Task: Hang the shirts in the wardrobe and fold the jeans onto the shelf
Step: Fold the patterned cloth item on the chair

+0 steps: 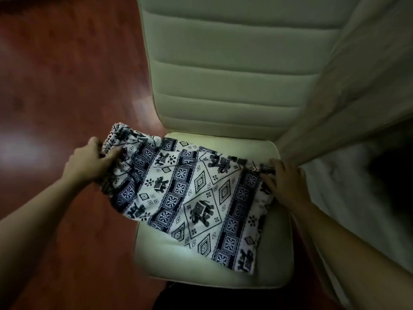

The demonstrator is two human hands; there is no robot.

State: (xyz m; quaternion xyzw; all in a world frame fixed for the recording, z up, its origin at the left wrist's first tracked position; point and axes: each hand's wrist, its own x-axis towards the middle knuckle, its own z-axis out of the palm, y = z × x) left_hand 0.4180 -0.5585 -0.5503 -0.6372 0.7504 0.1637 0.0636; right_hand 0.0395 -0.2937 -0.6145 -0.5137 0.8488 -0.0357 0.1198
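Two-handed | left hand (89,163), right hand (288,183) grip patterned cloth (190,198) | garment type unclear

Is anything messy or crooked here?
Yes. The patterned cloth lies crooked across the chair seat: the left hand grips its bunched end out past the seat, over the floor, while the right hand holds the other end. Nothing looks spilled or torn.

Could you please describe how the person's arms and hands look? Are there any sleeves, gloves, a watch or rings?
Both arms are bare: the left forearm and the right forearm show no sleeve as far as the picture's edge. The left hand and the right hand wear no gloves. No watch, bracelet or ring shows, though the light is dim.
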